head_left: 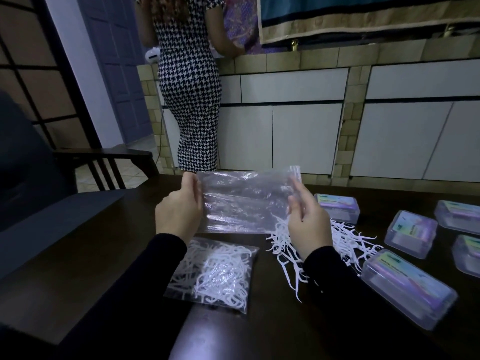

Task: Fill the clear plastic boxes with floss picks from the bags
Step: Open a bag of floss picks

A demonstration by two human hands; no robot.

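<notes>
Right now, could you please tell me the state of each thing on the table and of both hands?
Held bag: nearly empty, lifted off the table.
Second bag: full of picks, lying flat.
Loose floss picks: piled on the table.
Clear boxes: five in view, lids closed.
Left hand: grips the bag's left edge.
Right hand: pinches its right edge.

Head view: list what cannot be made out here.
- Clear plastic boxes: lids shut, labels blurred; contents cannot be told. One box is cut by the right edge.
- Pile of loose floss picks: partly hidden behind the right hand and sleeve.
- Held bag: the left hand covers its left edge; a few picks show at its top right corner.
</notes>
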